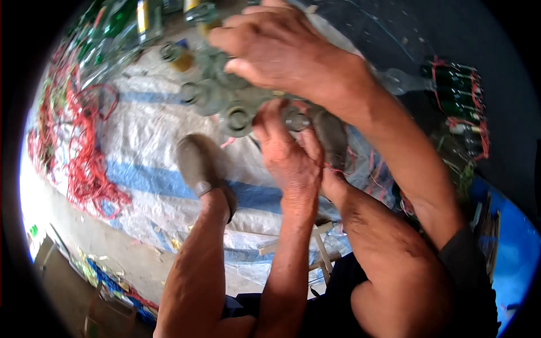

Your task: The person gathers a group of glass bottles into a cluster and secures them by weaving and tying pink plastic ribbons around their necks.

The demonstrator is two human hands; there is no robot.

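Clear glass bottles stand upright in a cluster, among them a bottle with a wide round mouth (239, 118) and another bottle (200, 97) to its left. My left hand (288, 155) is at the near side of the cluster, its fingers and thumb around the top of a glass bottle (296, 119). Above the cluster, my right hand (276, 48) reaches across from the right, blurred, with its fingers bent. What lies beneath its palm is hidden. A bottle with a yellowish label (179, 58) stands at the cluster's far left.
Tangled pink-red string (93, 158) lies on the left of a white and blue woven sheet (143, 135). Green bottles tied with string (459, 90) lie at the right, near a blue surface (513, 248). More bottles (115, 22) lie at upper left. My shoe (194, 160) rests on the sheet.
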